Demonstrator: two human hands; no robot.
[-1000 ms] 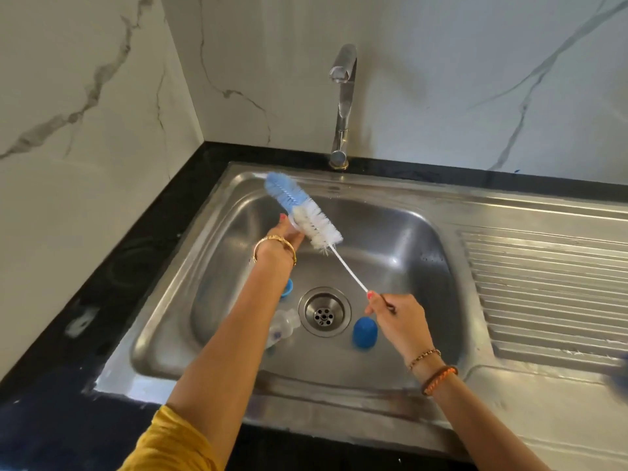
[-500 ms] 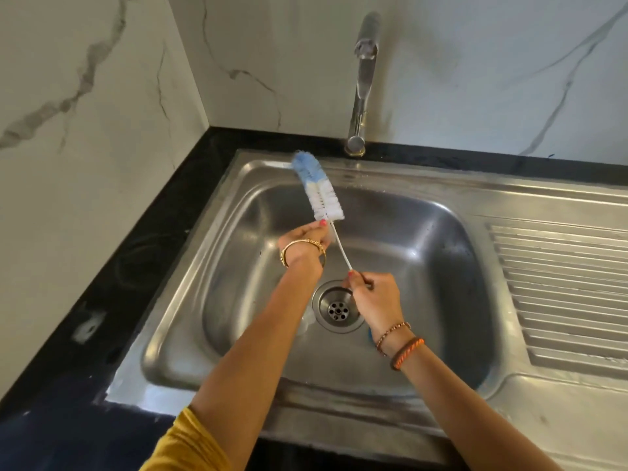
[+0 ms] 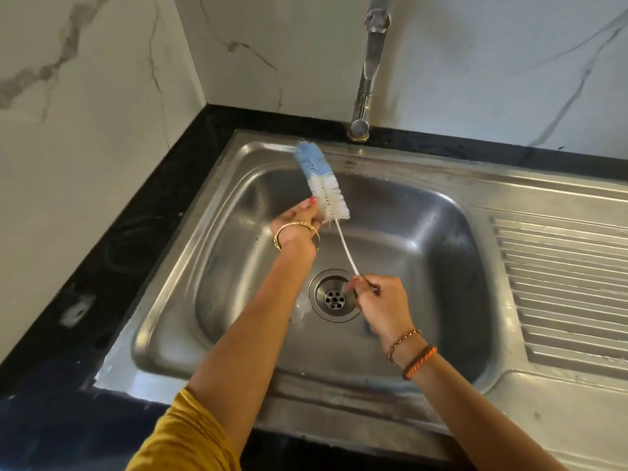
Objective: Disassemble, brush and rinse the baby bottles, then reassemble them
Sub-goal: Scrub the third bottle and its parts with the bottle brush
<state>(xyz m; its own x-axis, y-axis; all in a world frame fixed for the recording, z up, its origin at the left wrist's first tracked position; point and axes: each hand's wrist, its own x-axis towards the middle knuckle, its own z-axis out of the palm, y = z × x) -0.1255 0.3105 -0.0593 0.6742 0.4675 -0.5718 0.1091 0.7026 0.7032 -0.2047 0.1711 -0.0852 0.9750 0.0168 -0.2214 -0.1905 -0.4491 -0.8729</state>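
Over the stainless-steel sink (image 3: 424, 185) now, and both hands are on the long bottle brush with the blue-and-white bristle head and thin white wire stem (image 3: 323, 185). It is held up above the basin, slanting from the lower right up toward the back-left corner, blue tip highest and just short of the sink's rear rim. The right hand (image 3: 380, 305) is low, above the round metal drain (image 3: 334, 297), fingers curled in, thumb and fingertips pinching the bottom end of the stem. The left hand (image 3: 299, 222) is up at the white part of the bristles, seen from the back; its fingers reach to the bristles' left side and touch them, but whether they wrap around or only press I cannot tell from here. A gold bangle (image 3: 295, 232) sits on that wrist, a beaded bracelet and an orange cord band (image 3: 419, 362) on the other. Down on the basin floor, a clear bottle part (image 3: 300, 309) lies just left of the drain, mostly hidden by the left forearm, and a sliver of a blue piece (image 3: 366, 329) peeks out under the right wrist. The chrome tap (image 3: 368, 73) stands at the back, no water running from it.
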